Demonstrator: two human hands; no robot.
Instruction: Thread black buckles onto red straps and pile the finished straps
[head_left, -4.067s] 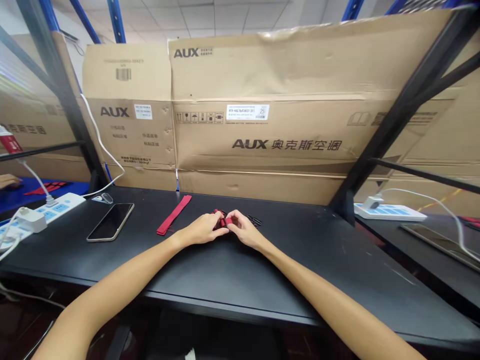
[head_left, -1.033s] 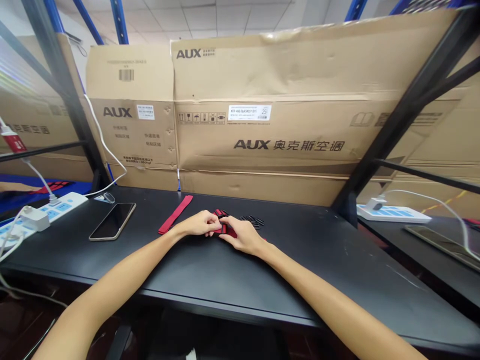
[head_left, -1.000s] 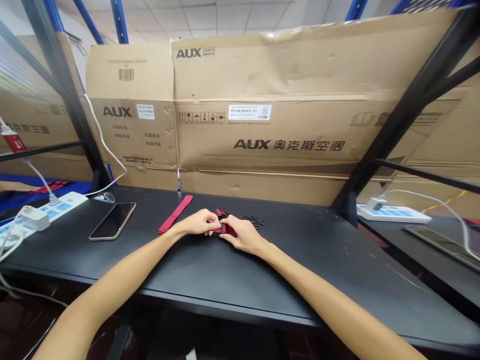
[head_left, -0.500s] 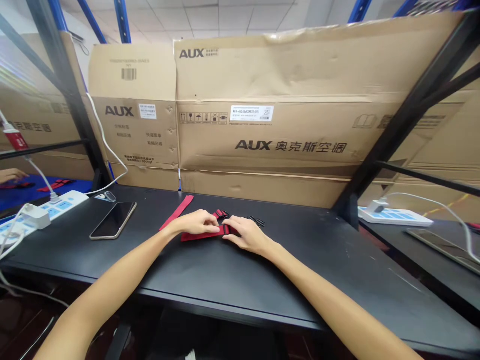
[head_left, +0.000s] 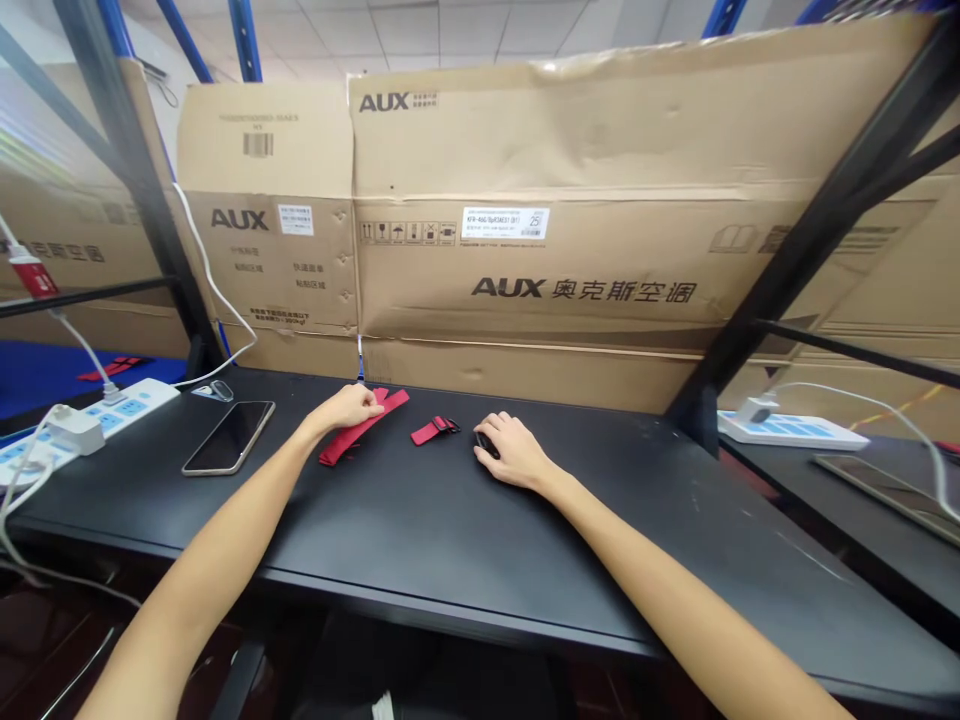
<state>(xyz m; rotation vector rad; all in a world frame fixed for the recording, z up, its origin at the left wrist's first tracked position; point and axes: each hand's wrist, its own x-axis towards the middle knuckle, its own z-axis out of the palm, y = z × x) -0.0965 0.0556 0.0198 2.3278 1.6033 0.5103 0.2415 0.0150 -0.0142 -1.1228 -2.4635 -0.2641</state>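
My left hand [head_left: 351,407] rests on the far end of red fabric straps [head_left: 360,429] lying on the black table [head_left: 450,530], fingers curled over them. A short red strap with a black buckle [head_left: 433,431] lies alone between my hands. My right hand [head_left: 506,450] is lowered over small black buckle pieces [head_left: 482,440], fingers bent around them; most of the pieces are hidden under the hand.
A phone [head_left: 229,436] lies left of the straps. A white power strip [head_left: 75,420] with a charger and cables sits at the far left. Cardboard boxes [head_left: 525,220] wall the back. A black frame post [head_left: 795,250] and second power strip [head_left: 787,432] stand right.
My hands have parted. The left carried a red strap back left onto the other strap. The right moved right onto the black buckles. The short buckled strap lies released between them.
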